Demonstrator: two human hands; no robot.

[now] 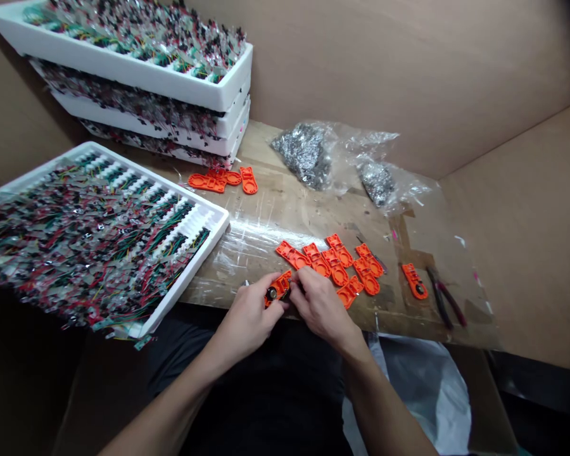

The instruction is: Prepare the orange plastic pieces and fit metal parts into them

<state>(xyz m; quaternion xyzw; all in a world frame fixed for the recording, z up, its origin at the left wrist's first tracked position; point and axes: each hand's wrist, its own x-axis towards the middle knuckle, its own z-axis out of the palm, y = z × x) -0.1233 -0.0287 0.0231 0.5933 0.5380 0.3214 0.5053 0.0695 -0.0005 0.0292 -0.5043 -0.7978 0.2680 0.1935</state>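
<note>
My left hand (249, 316) and my right hand (319, 303) meet at the table's near edge, both closed on one orange plastic part (278, 288) with a small black round piece set in it. The left fingers pinch its left end, the right fingers press on its right end. Just beyond my right hand lies a cluster of several orange plastic parts (335, 259) on the taped table top. One more orange part with a black piece (415, 281) lies apart to the right.
A white foam tray of wired components (180, 193) sits at the left, with a stack of similar trays (218, 95) behind. Three orange parts (223, 180) lie further back. Two clear bags of small metal pieces (308, 152) rest by the cardboard wall. Red-handled pliers (444, 297) lie at the right.
</note>
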